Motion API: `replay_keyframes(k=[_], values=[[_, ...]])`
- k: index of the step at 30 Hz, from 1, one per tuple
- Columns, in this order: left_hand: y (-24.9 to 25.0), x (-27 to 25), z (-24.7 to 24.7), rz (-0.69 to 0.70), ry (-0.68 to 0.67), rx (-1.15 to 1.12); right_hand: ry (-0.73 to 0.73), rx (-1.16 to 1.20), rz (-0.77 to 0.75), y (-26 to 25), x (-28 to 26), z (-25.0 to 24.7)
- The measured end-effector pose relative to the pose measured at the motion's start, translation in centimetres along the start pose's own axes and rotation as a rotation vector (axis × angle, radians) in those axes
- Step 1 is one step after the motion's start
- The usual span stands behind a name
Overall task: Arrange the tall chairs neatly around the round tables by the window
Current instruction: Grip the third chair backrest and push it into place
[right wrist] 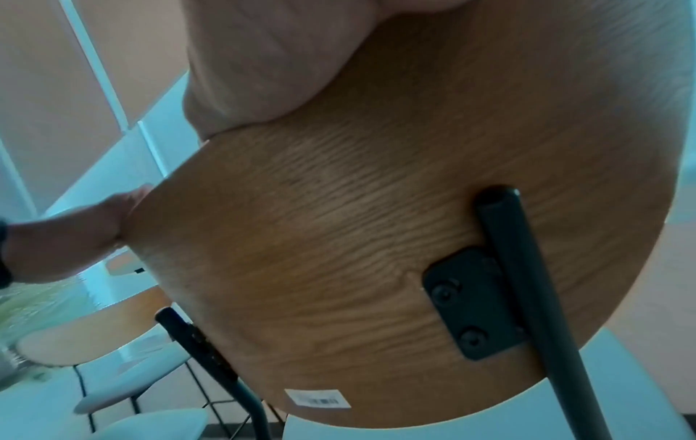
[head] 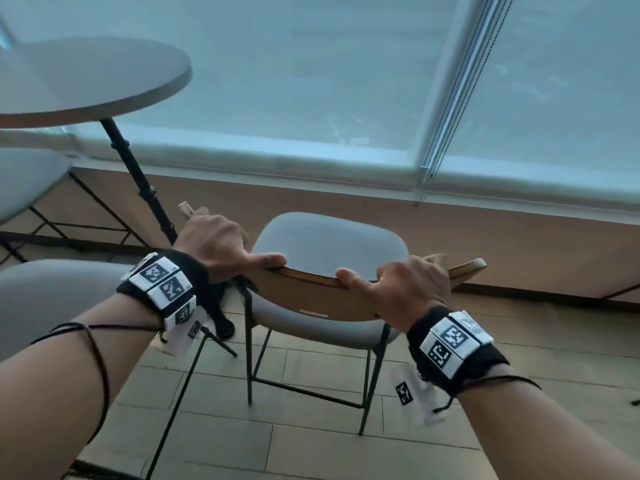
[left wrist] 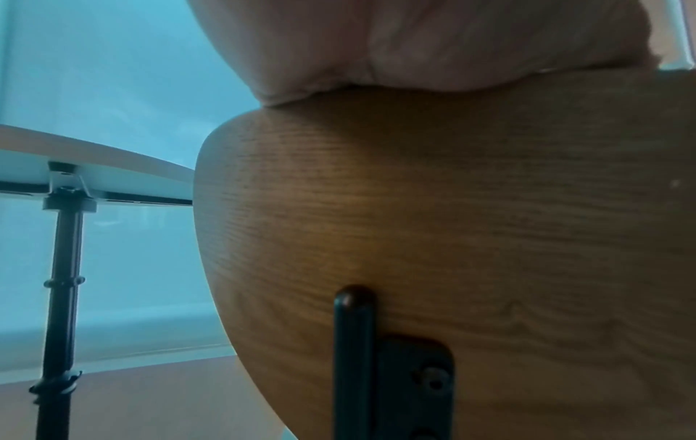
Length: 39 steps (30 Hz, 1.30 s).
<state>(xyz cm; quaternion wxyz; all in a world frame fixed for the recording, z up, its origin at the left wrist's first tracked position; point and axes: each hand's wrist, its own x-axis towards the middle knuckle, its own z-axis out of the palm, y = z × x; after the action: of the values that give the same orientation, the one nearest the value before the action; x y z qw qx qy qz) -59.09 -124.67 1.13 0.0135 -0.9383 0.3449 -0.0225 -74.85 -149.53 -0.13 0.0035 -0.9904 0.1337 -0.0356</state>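
- A window (head: 311,71) covered by a pale roller blind filled the wall ahead, above a tan sill wall and a tiled floor (head: 311,445).
- The round counter (head: 86,95) stood at upper left on a thin black pole (head: 138,181), close to the window.
- The tall chair (head: 329,244), grey-seated on thin black metal legs, stood just right of the counter's pole, facing the window, its curved wooden backrest (head: 311,296) nearest the person.
- Other grey seats (head: 41,299) sat at the left, beside and under the counter.
- The left hand (head: 218,244) was grasping the backrest's left end: fingers curled over the top edge, thumb lying along it.
- The right hand (head: 412,289) held the right end in the same grip, thumb pointing toward the left hand.
- A small barcode sticker (right wrist: 318,398) sat low on the back of the backrest.
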Motion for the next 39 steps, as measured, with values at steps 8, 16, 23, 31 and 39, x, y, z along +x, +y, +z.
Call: replay_keyframes(k=[8,16,23,31,39], values=[[8.1,0.6,0.2,-0.181,0.084,-0.045,0.04,0.003,-0.232,9.1,3.7,0.2],[17.8,2.4,0.4,-0.442,0.106,0.004,0.051,0.039,-0.5,18.1,9.5,0.8],[24.4,5.2,-0.1,-0.712,-0.007,0.054,0.08,0.061,-0.732,22.4,16.6,1.3],[27.4,10.0,-0.3,-0.952,-0.085,0.058,0.151,0.143,-1.023,23.0,26.2,2.6],[28.2,16.0,-0.4,-1.155,-0.124,0.04,0.164,0.257,-1.217,21.7,35.3,3.3]])
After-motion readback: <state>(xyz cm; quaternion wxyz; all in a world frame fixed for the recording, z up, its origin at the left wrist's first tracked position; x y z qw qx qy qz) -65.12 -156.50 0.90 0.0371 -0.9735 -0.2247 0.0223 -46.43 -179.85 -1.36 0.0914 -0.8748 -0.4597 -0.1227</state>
